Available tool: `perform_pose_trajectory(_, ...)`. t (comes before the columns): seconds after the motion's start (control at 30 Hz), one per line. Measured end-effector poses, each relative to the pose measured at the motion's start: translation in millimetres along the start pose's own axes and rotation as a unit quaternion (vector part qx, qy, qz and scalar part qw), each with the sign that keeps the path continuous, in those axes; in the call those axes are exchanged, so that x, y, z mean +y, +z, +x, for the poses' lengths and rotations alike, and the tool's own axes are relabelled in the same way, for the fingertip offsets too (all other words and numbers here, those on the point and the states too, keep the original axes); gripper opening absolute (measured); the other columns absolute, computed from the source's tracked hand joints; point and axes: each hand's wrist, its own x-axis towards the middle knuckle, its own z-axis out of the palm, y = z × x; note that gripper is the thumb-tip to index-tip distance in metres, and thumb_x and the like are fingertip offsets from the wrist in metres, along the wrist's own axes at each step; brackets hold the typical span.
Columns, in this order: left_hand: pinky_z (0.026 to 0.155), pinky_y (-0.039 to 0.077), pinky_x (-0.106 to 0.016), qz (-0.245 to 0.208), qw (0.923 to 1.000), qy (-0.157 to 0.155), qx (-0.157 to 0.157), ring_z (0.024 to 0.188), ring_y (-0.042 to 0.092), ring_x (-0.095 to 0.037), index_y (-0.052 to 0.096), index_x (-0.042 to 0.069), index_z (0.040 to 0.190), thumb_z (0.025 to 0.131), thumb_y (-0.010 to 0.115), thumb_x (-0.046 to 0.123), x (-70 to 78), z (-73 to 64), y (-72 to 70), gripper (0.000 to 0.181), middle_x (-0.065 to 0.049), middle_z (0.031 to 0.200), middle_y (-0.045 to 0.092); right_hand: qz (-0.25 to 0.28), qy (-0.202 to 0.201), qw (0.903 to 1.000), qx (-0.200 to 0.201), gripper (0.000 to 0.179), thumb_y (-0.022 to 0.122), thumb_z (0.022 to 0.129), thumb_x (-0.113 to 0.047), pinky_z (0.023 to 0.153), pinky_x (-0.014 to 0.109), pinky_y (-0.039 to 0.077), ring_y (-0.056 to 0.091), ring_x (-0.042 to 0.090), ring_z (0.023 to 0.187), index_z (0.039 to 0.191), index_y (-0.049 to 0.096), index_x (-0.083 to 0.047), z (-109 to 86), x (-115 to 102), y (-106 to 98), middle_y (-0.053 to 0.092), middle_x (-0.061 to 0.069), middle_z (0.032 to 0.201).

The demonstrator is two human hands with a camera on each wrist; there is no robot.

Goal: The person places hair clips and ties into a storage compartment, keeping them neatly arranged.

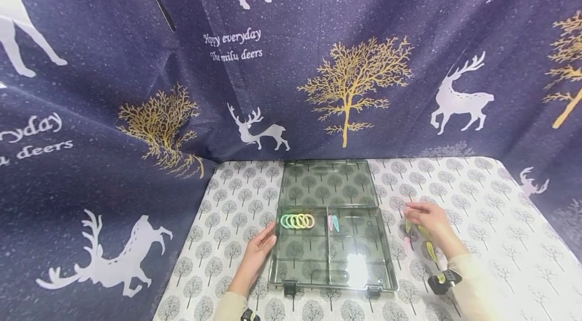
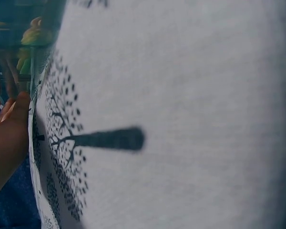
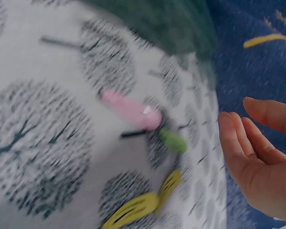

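Observation:
A see-through grey-green plastic case (image 1: 328,255) lies with its lid folded back. Fingers of my left hand (image 1: 256,255) touch the case's left side, loosely extended. In its upper left compartment sits a row of several pastel rings (image 1: 297,221), green to yellow. A pink snap hair clip (image 1: 330,223) and a blue snap hair clip (image 1: 336,223) lie in the upper right compartment. My right hand (image 1: 432,222) hovers over loose hair clips to the right, holding nothing visible. Among these are a pink clip (image 3: 131,109), a green clip (image 3: 174,141) and a yellow clip (image 3: 133,210).
The transparent lid (image 1: 327,184) stretches back toward the wall. A white cloth with grey trees (image 1: 236,199) covers the table. Behind and to the left hangs a dark blue curtain (image 1: 273,73) printed with deer and trees.

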Motion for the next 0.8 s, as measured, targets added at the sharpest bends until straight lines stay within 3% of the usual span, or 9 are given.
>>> perform_pose_trajectory(0.23,0.116,0.024,-0.041,-0.003,1.0000,0.004,-0.001,0.140,0.033,-0.030,0.044,0.009,0.143,0.095,0.058,0.015,-0.3,-0.1,0.3,0.050,-0.009,0.149,0.040,-0.040,0.028,0.9988,0.011,0.055,0.061,0.094,-0.027,0.100,0.060,0.042,0.055,0.046,0.114,0.133,0.046,0.009,-0.9,22,-5,0.055,0.031,0.126)
perform_pose_trajectory(0.47,0.116,0.024,-0.044,0.002,1.0000,0.002,-0.004,0.140,0.032,-0.032,0.041,0.009,0.145,0.097,0.057,0.018,0.3,-2.3,1.4,0.052,-0.010,0.150,0.038,-0.066,0.036,0.9966,0.032,0.053,0.066,0.088,-0.022,0.090,0.051,0.052,0.061,0.043,0.105,0.128,0.051,0.010,-0.5,33,-1,0.055,0.033,0.124)
perform_pose_trajectory(0.8,0.116,0.026,-0.041,0.007,1.0000,0.006,0.003,0.139,0.035,-0.030,0.045,0.009,0.143,0.095,0.059,0.018,-0.6,-0.5,0.7,0.050,-0.008,0.148,0.041,-0.110,0.009,0.9930,0.044,0.053,0.070,0.080,-0.018,0.080,0.042,0.055,0.062,0.038,0.097,0.125,0.057,0.007,1.4,34,6,0.067,0.024,0.109)
